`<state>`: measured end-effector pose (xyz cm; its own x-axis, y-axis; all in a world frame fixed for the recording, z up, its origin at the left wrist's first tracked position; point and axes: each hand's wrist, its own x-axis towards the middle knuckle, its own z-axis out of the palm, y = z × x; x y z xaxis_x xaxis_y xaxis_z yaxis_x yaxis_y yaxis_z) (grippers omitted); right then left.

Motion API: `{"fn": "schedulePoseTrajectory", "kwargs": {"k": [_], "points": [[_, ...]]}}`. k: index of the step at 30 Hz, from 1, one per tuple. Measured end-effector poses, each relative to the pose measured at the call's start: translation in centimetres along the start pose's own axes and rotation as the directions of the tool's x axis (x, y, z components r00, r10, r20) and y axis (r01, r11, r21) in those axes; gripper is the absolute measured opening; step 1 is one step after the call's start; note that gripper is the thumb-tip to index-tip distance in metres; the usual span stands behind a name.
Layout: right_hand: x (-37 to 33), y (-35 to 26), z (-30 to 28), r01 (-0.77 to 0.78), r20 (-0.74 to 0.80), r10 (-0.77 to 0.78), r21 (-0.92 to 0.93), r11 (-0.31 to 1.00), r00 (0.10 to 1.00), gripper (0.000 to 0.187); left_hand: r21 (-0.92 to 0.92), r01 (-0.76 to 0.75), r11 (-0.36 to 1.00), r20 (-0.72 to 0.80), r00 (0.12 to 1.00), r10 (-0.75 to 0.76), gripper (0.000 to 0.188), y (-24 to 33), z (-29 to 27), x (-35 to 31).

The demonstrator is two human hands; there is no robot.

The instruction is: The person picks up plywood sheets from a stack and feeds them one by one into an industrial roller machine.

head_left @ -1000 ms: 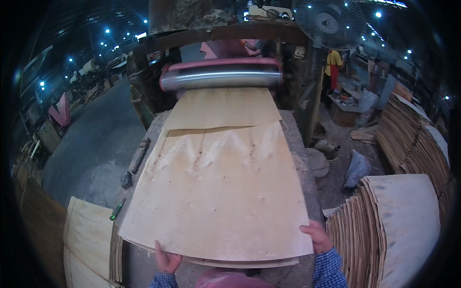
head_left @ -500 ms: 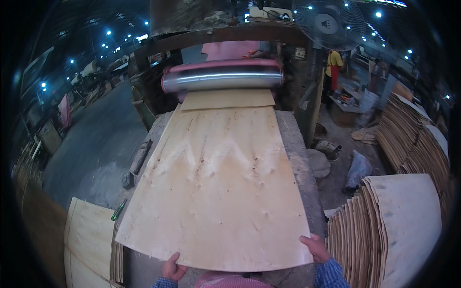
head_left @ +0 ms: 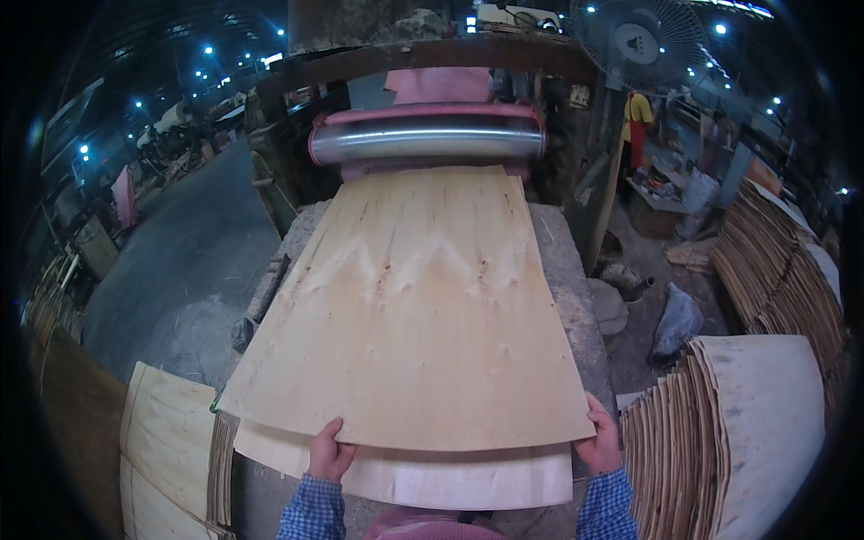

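Since the wood veneer sheet (head_left: 423, 333) filling the frame's centre is looking light, bendy and easily split, we are favouring its lower edge, our left hand (head_left: 331, 454) pinching left of centre, our right hand (head_left: 601, 441) clasping the lower-right corner.

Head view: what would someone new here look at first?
Probably the big pale sheet in the middle, its near edge held by the left fingers and its right corner by the right fingers. Next might be the shiny roller beyond the sheet's far end. Then perhaps the round fan at upper right.
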<state>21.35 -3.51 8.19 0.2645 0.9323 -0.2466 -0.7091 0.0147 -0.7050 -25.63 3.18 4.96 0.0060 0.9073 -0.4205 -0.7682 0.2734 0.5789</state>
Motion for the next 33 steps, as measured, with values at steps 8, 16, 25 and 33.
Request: {"fn": "schedulePoseTrajectory", "kwargs": {"k": [8, 16, 25, 33], "points": [[-5.5, 7.6, -4.7, 0.199, 0.306, -0.356, -0.931, -0.306, 0.883, 0.04, 0.128, -0.073, 0.989, -0.044, 0.996, 0.079, 0.033, -0.4, 0.6, 16.7], [-5.8, 6.5, -4.6, -0.036, 0.046, -0.341, -0.972, -0.23, 0.939, 0.04, 0.172, 0.049, 0.984, -0.241, 0.97, -0.006, 0.04, -0.2, 6.6, 24.0], [-1.5, 2.5, -6.0, -0.101, -0.15, -0.013, -0.727, 0.679, 0.989, 0.041, 0.195, 0.202, 0.96, -0.116, 0.976, -0.182, 0.057, -3.1, -4.3, 3.9], [-2.1, -3.4, 5.5, 0.015, 0.193, 0.138, -0.631, 0.776, 0.971, 0.049, 0.012, 0.575, 0.818, 0.028, 0.818, -0.575, 0.058, -3.9, -17.3, -9.2]]}}
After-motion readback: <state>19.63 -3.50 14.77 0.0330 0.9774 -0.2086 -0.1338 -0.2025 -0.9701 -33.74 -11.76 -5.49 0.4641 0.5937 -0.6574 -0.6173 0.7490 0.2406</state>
